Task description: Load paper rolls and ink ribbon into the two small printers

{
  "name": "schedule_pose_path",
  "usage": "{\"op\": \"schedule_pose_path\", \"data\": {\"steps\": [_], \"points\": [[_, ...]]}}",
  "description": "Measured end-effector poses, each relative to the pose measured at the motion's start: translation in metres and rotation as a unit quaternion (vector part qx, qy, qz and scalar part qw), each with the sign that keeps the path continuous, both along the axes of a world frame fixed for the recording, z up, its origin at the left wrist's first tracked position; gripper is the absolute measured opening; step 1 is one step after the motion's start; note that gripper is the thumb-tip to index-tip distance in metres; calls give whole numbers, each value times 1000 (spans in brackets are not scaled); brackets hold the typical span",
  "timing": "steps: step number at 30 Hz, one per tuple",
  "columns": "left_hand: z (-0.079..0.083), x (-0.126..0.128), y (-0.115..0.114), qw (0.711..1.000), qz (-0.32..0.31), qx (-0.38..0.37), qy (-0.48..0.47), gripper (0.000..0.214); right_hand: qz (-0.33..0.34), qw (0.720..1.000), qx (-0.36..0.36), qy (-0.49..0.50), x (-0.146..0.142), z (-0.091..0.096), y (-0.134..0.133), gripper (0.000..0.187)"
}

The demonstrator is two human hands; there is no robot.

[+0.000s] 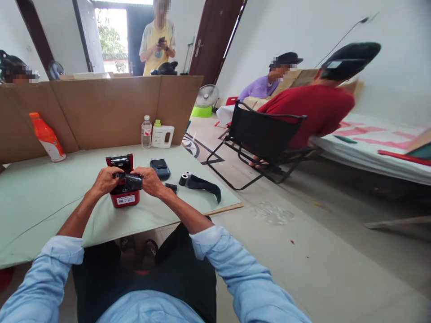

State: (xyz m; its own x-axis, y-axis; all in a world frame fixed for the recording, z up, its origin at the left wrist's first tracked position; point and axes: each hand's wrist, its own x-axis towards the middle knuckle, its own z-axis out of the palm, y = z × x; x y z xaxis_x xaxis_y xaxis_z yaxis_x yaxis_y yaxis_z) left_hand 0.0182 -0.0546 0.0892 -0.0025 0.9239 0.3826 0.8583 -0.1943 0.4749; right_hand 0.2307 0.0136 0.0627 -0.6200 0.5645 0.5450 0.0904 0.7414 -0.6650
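Observation:
A small red label printer (125,200) sits near the table's front edge, its lid tipped up and a white label on its front. Over its opening, a strip of glossy black ribbon film (134,181) spans the space between my hands. My left hand (106,180) pinches the film's left end, fingers closed at the printer's left side. At the right end, my right hand (151,181) grips it with curled fingers. The inside of the printer is partly hidden by the film and fingers. A short black roll (171,187) lies just right of my right hand.
A dark blue-grey device (160,169) and a black curved handle (204,185) lie to the right. Behind stand an orange bottle (47,137), a water bottle (146,132), a white jug (163,135) and a cardboard screen (111,112). Other people sit or stand beyond.

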Motion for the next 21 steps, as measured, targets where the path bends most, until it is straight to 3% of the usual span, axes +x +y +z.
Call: {"op": "schedule_pose_path", "data": {"steps": [8,15,21], "points": [[-13,-9,9,995,1,-90,32,36,-15,996,22,-89,-12,-14,8,28],[-2,-8,15,985,10,-155,79,25,-31,988,66,-139,-16,-8,6,35],[6,-7,12,976,-7,-204,77,29,-38,984,107,-138,-17,-13,-2,36]]}}
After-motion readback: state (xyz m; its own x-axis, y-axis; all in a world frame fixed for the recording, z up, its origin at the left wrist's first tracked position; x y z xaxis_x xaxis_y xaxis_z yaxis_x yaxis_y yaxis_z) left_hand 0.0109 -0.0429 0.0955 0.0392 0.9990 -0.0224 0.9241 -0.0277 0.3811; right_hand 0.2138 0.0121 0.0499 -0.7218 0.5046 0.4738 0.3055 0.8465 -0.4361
